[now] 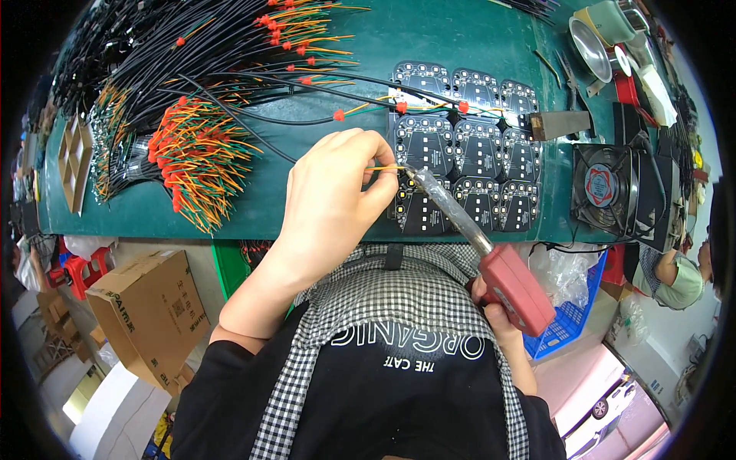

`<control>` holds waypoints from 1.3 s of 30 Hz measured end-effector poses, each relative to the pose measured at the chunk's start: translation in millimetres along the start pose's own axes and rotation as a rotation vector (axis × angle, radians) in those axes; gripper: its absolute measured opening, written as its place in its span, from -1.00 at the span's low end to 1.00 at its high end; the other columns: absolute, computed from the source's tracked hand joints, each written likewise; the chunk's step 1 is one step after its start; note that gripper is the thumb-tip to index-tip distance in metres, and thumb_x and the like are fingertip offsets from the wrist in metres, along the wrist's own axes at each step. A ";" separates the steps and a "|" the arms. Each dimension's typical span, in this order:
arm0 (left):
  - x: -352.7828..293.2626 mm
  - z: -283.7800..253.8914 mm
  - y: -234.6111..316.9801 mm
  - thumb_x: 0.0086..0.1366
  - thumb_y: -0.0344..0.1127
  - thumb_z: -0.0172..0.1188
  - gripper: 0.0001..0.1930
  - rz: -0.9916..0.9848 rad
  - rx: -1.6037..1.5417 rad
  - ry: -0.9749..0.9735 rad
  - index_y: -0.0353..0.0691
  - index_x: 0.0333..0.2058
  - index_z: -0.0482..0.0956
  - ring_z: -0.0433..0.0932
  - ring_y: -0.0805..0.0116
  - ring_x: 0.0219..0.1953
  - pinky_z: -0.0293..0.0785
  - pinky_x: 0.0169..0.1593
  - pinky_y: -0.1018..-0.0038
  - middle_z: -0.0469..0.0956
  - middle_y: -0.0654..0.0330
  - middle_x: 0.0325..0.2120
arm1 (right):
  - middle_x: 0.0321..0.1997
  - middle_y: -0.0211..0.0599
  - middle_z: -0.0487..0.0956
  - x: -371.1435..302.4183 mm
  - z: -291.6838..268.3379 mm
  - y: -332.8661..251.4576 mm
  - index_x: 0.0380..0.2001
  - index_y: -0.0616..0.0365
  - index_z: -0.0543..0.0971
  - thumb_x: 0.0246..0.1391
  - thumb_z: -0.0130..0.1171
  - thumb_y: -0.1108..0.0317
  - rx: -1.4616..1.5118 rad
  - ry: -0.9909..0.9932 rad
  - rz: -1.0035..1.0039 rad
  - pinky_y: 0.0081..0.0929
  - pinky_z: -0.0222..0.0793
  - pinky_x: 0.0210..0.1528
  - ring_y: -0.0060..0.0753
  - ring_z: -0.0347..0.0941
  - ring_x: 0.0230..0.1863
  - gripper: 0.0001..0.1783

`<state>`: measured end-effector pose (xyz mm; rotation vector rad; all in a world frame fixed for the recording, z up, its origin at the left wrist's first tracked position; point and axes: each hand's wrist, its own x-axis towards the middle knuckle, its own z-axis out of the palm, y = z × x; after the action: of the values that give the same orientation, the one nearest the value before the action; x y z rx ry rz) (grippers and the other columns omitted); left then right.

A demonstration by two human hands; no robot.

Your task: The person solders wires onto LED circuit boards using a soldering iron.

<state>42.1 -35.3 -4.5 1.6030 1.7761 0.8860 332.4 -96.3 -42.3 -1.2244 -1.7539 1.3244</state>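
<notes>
Right hand [494,307] gripping soldering iron [491,253], left hand [337,192] pinching yellow wire [383,167] at its tip

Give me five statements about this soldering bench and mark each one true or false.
1. The right hand grips a soldering iron with a red handle. True.
2. The left hand pinches a thin yellow wire over the black circuit boards. True.
3. The bench mat is bright red. False: it is green.
4. A small fan sits right of the boards. True.
5. The cable bundles lie right of the boards. False: they lie to the left.
</notes>
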 end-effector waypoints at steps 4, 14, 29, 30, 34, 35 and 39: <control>-0.1 2.8 -0.5 -0.03 -0.51 0.19 -0.90 0.073 0.079 0.054 -0.29 -0.49 0.45 0.35 0.41 -0.54 0.30 -0.44 0.49 0.39 0.23 -0.60 | -0.35 -0.20 0.61 15.7 0.2 -16.8 -0.07 0.46 0.47 -0.14 0.38 0.00 -0.121 -0.027 -0.116 -0.51 0.47 -0.32 -0.36 0.59 -0.41 -0.25; 2.1 0.3 1.7 0.01 -0.52 0.21 -0.90 0.038 -0.095 0.031 -0.27 -0.47 0.47 0.39 0.47 -0.46 0.32 -0.39 0.52 0.42 0.26 -0.53 | -0.19 -0.09 0.57 11.9 12.5 -37.0 0.02 0.40 0.37 -0.12 0.34 -0.13 0.419 0.114 0.187 -0.56 0.37 -0.34 -0.48 0.44 -0.45 -0.14; 2.7 -1.5 -12.8 0.04 -0.51 0.24 -0.92 0.045 -0.180 0.090 -0.30 -0.43 0.56 0.45 0.39 -0.57 0.36 -0.47 0.50 0.47 0.16 -0.61 | -0.22 -0.08 0.58 19.8 13.3 -34.6 0.05 0.47 0.33 -0.16 0.42 0.01 0.471 0.129 0.180 -0.62 0.37 -0.40 -0.50 0.47 -0.46 -0.12; 3.1 -0.2 -11.4 0.04 -0.50 0.23 -0.93 0.041 -0.156 0.084 -0.30 -0.45 0.54 0.45 0.37 -0.58 0.36 -0.47 0.48 0.45 0.16 -0.62 | -0.22 -0.08 0.58 20.0 11.4 -33.1 0.06 0.47 0.33 -0.16 0.42 0.00 0.438 0.092 0.178 -0.62 0.39 -0.38 -0.51 0.48 -0.46 -0.12; 4.0 0.3 -11.0 0.03 -0.44 0.20 -0.91 0.028 -0.106 0.052 -0.29 -0.47 0.49 0.43 0.33 -0.59 0.37 -0.49 0.45 0.41 0.16 -0.64 | -0.32 -0.18 0.60 15.4 8.7 -24.9 0.07 0.47 0.34 -0.13 0.39 -0.01 0.285 0.049 0.130 -0.59 0.43 -0.34 -0.54 0.50 -0.46 -0.13; 4.2 0.4 -11.0 0.03 -0.44 0.20 -0.91 0.028 -0.107 0.052 -0.29 -0.47 0.49 0.43 0.33 -0.59 0.37 -0.49 0.45 0.41 0.16 -0.64 | -0.32 -0.18 0.60 15.1 8.2 -24.5 0.07 0.47 0.34 -0.13 0.39 -0.01 0.284 0.050 0.131 -0.59 0.43 -0.34 -0.54 0.50 -0.46 -0.13; 4.8 -1.4 -7.8 0.02 -0.48 0.20 -0.92 -0.001 -0.099 0.032 -0.31 -0.47 0.50 0.44 0.41 -0.55 0.37 -0.43 0.51 0.45 0.19 -0.60 | -0.42 -0.29 0.61 9.2 3.2 -10.0 0.02 0.45 0.40 -0.09 0.33 -0.06 0.077 0.019 0.066 -0.55 0.47 -0.31 -0.54 0.54 -0.46 -0.19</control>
<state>35.7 -31.1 -9.7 1.5332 1.7269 0.9888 323.0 -89.7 -34.3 -1.2577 -1.6467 1.3997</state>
